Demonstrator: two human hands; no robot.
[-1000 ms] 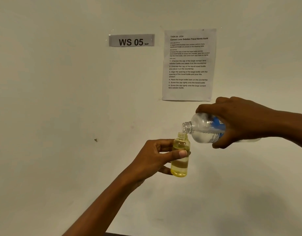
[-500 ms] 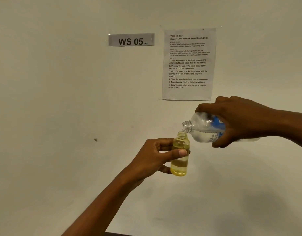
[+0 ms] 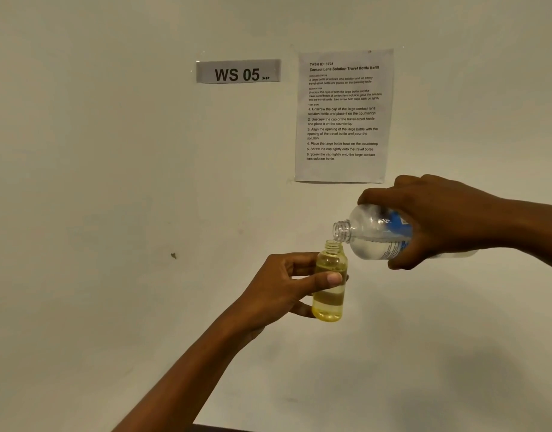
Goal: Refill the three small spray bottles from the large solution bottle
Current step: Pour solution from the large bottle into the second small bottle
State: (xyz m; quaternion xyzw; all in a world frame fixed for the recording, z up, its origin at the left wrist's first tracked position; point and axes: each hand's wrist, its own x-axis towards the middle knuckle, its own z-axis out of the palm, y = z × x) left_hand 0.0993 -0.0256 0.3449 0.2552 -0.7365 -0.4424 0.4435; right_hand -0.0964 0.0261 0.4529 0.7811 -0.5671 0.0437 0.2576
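My left hand [image 3: 278, 291] grips a small yellow-tinted bottle [image 3: 329, 302], uncapped and upright, held in the air before the wall. It holds liquid in its lower part. My right hand [image 3: 436, 219] grips the large clear solution bottle [image 3: 376, 233] with a blue label, tipped nearly level to the left. Its open neck sits just above and touching the rim of the small bottle's mouth. No other small bottles or caps are in view.
A pale wall fills the view. A grey sign [image 3: 238, 71] reading WS 05 and a printed instruction sheet [image 3: 343, 116] hang on it. A dark edge [image 3: 212, 428] shows at the bottom of the frame.
The large bottle's neck has dipped slightly lower toward the small bottle's mouth. Both hands otherwise hold about the same place.
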